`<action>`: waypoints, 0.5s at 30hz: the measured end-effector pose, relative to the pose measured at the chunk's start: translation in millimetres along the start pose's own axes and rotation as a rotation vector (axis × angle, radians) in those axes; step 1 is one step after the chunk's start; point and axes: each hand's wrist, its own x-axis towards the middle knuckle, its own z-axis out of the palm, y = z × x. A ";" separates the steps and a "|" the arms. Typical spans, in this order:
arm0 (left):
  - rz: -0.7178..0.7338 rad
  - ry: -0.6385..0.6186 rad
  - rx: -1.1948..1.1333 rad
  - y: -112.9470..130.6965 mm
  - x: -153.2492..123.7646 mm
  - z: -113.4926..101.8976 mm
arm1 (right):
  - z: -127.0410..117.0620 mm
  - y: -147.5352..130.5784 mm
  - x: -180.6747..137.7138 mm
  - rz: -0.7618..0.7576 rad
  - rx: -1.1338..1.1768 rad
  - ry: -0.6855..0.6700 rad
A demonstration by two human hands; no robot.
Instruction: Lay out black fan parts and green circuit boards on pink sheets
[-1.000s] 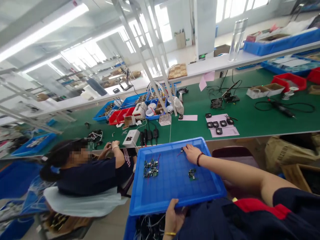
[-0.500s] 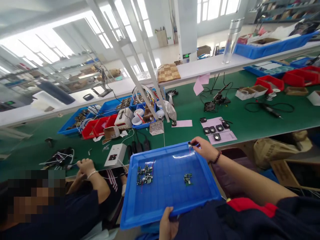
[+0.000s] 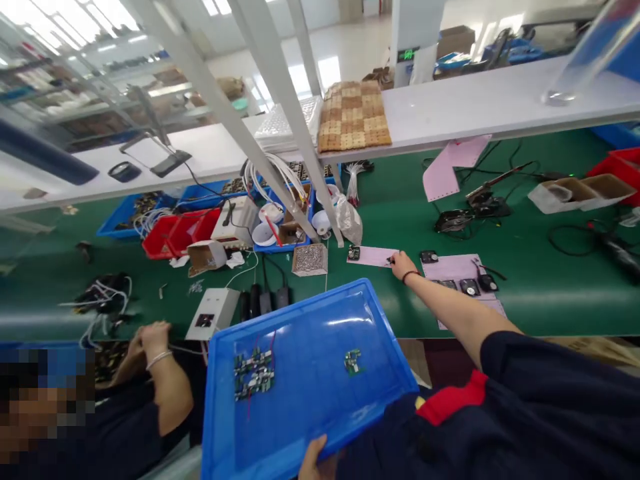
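Observation:
My left hand (image 3: 313, 460) grips the near rim of a blue plastic tray (image 3: 310, 393), thumb over the edge and the other fingers hidden below. In the tray, a cluster of small green circuit boards (image 3: 255, 377) with red wires lies on the left, and more boards (image 3: 353, 361) lie right of centre. Beyond the tray, my right hand (image 3: 401, 266) is at the right end of a pink paper strip (image 3: 373, 256), pinching a small dark part (image 3: 390, 261) too small to name. A small black square fan (image 3: 354, 253) sits on the strip's left end.
Several black fans (image 3: 469, 287) lie on pink paper to the right. A box of small metal pieces (image 3: 310, 259), a white box (image 3: 214, 313) and red bins (image 3: 183, 232) stand on the green bench. White posts (image 3: 295, 127) rise in front. A co-worker's hands (image 3: 154, 340) are at left.
My right hand has moved from the tray's far right corner forward onto the pink strip, still pinching the small dark part. My left hand keeps its hold on the tray. The view has tilted down.

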 end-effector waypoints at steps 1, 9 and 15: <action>0.019 0.040 -0.014 -0.3 -3.3 9.9 | 1.0 -7.4 12.7 0.000 -0.011 -0.022; -0.071 0.086 -0.043 10.0 -20.0 59.8 | -41.3 -63.0 10.2 -0.255 0.036 0.051; -0.067 -0.089 -0.043 23.9 -19.8 91.7 | -39.5 -70.8 -119.0 -0.829 -0.043 -0.241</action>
